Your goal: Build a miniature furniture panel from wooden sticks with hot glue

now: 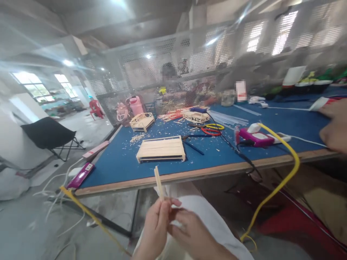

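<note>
Over my lap, my left hand (157,222) is closed around a few thin pale wooden sticks (158,180), which rise from the top of its grip. My right hand (191,229) presses in beside it with fingers curled; what those fingers pinch is hidden. Just beyond the hands, on the blue tabletop (114,166), stands a small slatted model bed (161,148) made of the same kind of wood. Dark-handled pliers (193,144) lie against its right side.
Behind are a second wooden model (142,122), a lattice wooden piece (195,116), red-and-yellow-handled pliers (213,129), orange sticks (176,113) and clear strips (230,118). A purple power strip (256,138) trails a yellow cable (294,169) over the table edge. Another person's arm (336,124) reaches in at right.
</note>
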A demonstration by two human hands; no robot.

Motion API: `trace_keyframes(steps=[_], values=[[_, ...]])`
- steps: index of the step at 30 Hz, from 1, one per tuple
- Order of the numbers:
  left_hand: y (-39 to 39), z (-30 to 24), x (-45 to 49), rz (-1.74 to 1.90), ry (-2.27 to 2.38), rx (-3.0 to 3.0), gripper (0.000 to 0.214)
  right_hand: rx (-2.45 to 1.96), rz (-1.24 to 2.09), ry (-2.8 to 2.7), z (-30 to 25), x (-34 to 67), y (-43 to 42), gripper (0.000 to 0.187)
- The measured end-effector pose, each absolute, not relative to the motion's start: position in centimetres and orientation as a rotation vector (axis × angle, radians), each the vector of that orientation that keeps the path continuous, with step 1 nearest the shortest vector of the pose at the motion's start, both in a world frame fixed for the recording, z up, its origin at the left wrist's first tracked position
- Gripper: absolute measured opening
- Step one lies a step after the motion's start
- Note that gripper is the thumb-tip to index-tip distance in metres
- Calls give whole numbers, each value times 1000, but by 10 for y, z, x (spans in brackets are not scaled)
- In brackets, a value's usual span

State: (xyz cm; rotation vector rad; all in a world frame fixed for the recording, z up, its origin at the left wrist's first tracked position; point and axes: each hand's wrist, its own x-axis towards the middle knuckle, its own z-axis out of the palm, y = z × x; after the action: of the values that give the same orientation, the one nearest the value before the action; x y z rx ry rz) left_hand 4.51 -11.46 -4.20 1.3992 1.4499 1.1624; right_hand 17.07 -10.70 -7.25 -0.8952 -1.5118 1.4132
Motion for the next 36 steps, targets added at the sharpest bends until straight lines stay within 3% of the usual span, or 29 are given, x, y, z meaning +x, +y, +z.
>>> trace_keyframes(steps=[3,8,10,13,15,16,18,22,27,32,36], values=[[-119,-37,35,1039,1577,1672,41,-1020,1154,-1518,-61,195,-95,35],[-131,-38,34,522,1511,1922,35,-943,1180,-1577,-67,222,-91,46],[-134,-43,22,453,1610,1894,38,-964,1014,-1429,-72,235,-85,38],[-144,-59,-16,293,1912,1665,41,-921,820,-1144,-72,251,-69,34],[-152,-71,-44,103,2281,1523,37,-906,868,-1071,-66,253,-61,40],[-154,-74,-56,85,2448,1531,48,-914,938,-1066,-62,250,-57,42],[-155,-71,-67,238,2493,1628,57,-904,1097,-1054,-50,238,-53,45],[-133,-20,-37,689,1966,1908,47,-752,1300,-1040,-23,208,-46,47],[-75,48,8,560,1453,2350,35,-648,1366,-1161,8,214,-33,39],[9,90,-2,566,1478,2905,34,-982,1007,-1694,46,245,29,13],[82,111,-22,832,1631,2702,34,-1164,564,-2102,66,242,112,19]])
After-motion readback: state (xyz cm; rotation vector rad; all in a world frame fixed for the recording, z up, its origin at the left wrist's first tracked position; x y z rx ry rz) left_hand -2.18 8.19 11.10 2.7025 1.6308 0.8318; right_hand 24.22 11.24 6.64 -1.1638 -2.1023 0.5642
